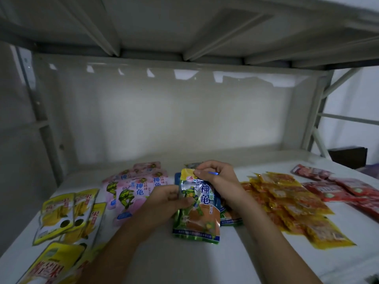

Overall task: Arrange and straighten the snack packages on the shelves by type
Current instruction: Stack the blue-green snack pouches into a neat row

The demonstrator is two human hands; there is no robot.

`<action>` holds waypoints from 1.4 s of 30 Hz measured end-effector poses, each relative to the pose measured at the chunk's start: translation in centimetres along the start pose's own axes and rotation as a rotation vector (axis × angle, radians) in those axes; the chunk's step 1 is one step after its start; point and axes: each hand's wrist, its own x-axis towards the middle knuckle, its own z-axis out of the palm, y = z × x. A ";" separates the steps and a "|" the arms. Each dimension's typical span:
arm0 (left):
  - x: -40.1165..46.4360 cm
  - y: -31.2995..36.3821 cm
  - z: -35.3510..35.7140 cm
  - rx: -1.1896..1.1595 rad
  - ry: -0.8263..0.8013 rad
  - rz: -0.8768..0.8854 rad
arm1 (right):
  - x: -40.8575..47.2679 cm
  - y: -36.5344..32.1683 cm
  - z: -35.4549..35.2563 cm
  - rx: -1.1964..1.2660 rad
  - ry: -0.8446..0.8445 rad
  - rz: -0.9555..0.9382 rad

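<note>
Both hands, left hand (168, 198) and right hand (215, 174), pinch one green pouch (196, 212).

From my feed the scene is dim and grey-green, with the brightest light spilling in at the right. Pale glare patches streak the glossy back panel (184, 111). The shelf frame (43, 128) bows at the edges (wide-angle distortion). Foreground yellow packets (55, 261) look soft, and the underside of the upper shelf (174, 25) sits in shadow
</note>
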 end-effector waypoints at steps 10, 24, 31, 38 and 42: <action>0.4 0.3 0.3 -0.272 0.307 0.170 | -2.0 0.8 0.3 0.026 -0.203 0.042; -0.6 1.2 1.4 -0.269 0.132 0.052 | -2.1 0.2 0.8 0.109 -0.154 -0.032; -0.7 1.0 0.8 -0.229 0.199 0.059 | -1.6 1.1 0.7 -0.063 -0.168 -0.061; -0.5 1.3 1.2 -0.165 0.248 0.058 | -0.9 2.1 1.2 -0.165 -0.064 -0.163; -0.4 0.9 0.9 -0.190 0.282 0.047 | -1.2 1.9 1.6 -0.175 -0.065 -0.174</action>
